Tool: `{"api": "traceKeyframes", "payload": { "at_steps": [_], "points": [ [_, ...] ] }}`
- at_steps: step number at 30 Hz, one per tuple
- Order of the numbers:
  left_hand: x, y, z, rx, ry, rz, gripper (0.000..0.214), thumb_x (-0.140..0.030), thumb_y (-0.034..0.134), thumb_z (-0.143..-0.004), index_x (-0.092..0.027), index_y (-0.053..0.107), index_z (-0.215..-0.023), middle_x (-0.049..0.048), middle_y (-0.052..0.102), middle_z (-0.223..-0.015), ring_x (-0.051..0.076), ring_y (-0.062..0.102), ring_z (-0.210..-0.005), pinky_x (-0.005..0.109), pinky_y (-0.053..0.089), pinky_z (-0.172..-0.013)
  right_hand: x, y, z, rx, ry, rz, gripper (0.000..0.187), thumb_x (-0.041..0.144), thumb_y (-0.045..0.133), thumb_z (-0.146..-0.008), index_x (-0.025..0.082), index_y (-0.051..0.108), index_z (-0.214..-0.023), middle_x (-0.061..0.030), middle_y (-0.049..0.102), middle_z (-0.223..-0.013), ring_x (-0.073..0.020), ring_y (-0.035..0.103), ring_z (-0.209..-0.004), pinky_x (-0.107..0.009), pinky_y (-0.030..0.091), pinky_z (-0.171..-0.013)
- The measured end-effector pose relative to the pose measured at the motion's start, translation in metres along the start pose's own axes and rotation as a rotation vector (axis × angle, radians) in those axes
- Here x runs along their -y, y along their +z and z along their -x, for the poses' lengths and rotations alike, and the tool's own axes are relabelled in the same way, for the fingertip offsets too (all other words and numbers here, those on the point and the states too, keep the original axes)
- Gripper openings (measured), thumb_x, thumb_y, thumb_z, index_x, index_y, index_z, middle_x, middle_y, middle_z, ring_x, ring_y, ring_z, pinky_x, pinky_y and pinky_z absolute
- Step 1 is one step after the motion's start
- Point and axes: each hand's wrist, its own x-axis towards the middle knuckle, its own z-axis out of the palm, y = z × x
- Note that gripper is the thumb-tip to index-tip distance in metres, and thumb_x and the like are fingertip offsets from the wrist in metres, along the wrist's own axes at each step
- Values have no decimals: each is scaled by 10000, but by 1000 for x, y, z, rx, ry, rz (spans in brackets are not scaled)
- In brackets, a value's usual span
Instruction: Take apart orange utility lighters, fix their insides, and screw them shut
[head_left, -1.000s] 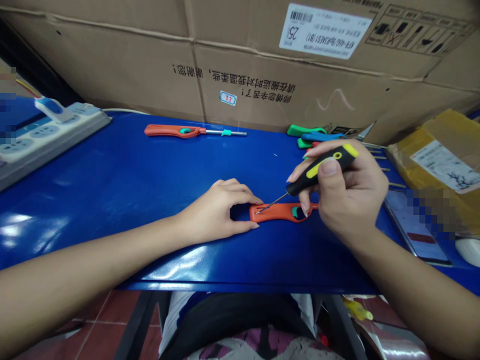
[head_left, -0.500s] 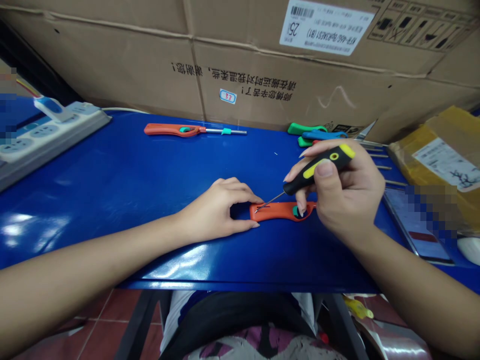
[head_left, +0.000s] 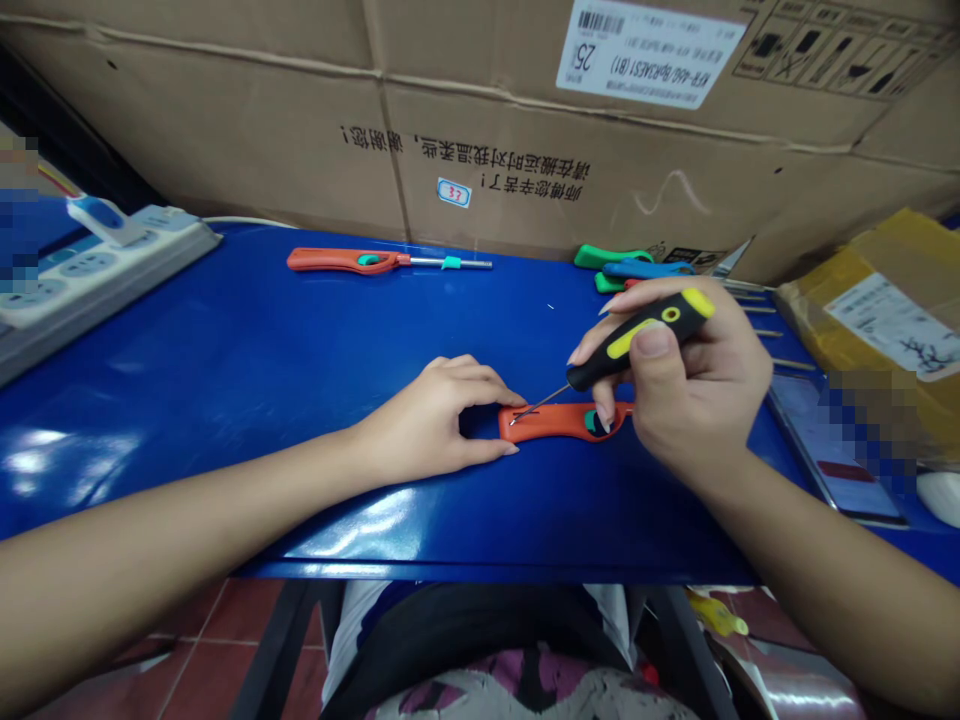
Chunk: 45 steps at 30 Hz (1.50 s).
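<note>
An orange gas lighter [head_left: 551, 422] with a green trigger lies flat on the blue table, its handle end to the left. My left hand [head_left: 442, 415] pinches that end between thumb and fingers. In my right hand [head_left: 694, 370] is a black and yellow screwdriver [head_left: 622, 340], tilted, with its thin shaft running down to the left. The tip meets the lighter's handle near its left end. Fingers of my right hand rest by the trigger, and the lighter's nozzle is hidden behind that hand.
Another orange lighter [head_left: 345, 260] lies at the back. Green and blue lighters [head_left: 649, 268] are piled behind my right hand. A power strip [head_left: 90, 265] stands left; a phone [head_left: 832, 450] and a yellow package [head_left: 885, 310] lie right. A large cardboard box [head_left: 300, 150] lines the back.
Almost nothing differs. My right hand and the screwdriver handle have shifted very slightly, while the tip stays on the lighter. My left hand keeps its hold.
</note>
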Motion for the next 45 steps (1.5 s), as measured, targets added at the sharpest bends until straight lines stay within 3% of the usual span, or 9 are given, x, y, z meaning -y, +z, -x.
{"api": "traceKeyframes", "payload": {
  "at_steps": [12,15,19,22,26,30,35,40,45],
  "points": [
    [0,1,0,2,-1,4,342,-333,796,-833,-213,707,-1140,22,734,-1105,205,650,-1051,370,429,-941,-1,1,0,62,2,-9,129,330,628,-964,272,650,-1078,25,715,-788,-88,600,-437,-207,473,-329],
    [0,1,1,2,-1,2,330,-337,791,-836,-213,708,-1130,26,734,-1110,212,651,-1054,373,430,-932,-2,1,1,118,-11,16,283,300,631,-963,307,599,-1244,25,715,-853,-70,575,-421,-196,469,-327],
    [-1,2,0,2,2,-2,330,-331,789,-834,-210,709,-1130,31,735,-1100,217,653,-1041,372,431,-919,-4,2,4,65,-130,62,475,271,671,-929,375,520,-1368,-41,628,-1286,-124,711,-697,-224,580,-448],
    [-1,2,-1,6,-3,-7,334,-335,788,-834,-214,710,-1135,31,731,-1095,217,651,-1037,374,429,-919,-2,0,7,95,-165,89,370,288,626,-955,348,569,-1315,-61,606,-1338,-176,738,-857,-252,625,-533],
    [-1,1,-1,8,-8,-7,324,-345,789,-835,-215,713,-1122,26,728,-1085,213,649,-1039,378,423,-935,2,-4,7,218,-100,151,408,366,466,-1028,350,431,-1433,-65,563,-1431,-246,701,-1090,-257,613,-517],
    [0,2,0,-4,2,-10,329,-357,787,-836,-211,709,-1120,26,728,-1085,211,647,-1035,372,425,-927,-1,-4,3,214,-187,206,429,299,547,-990,350,466,-1408,-53,571,-1394,-179,719,-904,-273,621,-550],
    [0,2,0,12,2,-6,335,-352,774,-849,-218,702,-1147,29,726,-1111,214,642,-1059,371,422,-946,-7,-5,0,8,-375,422,350,243,770,-836,283,648,-1162,-16,698,-1011,-143,670,-674,-274,586,-536],
    [-2,1,-1,16,-9,-8,327,-355,771,-847,-208,703,-1131,48,726,-1106,229,649,-1051,381,432,-935,-9,-4,1,110,-220,328,435,348,478,-1005,336,440,-1438,-60,642,-1278,-247,708,-1006,-378,634,-668],
    [-1,1,0,18,-13,-16,320,-338,764,-852,-218,699,-1141,45,726,-1131,232,648,-1072,386,424,-944,-8,-1,4,34,-309,343,483,292,711,-866,315,561,-1325,-49,682,-1179,-177,675,-733,-320,591,-551]
  ]
}}
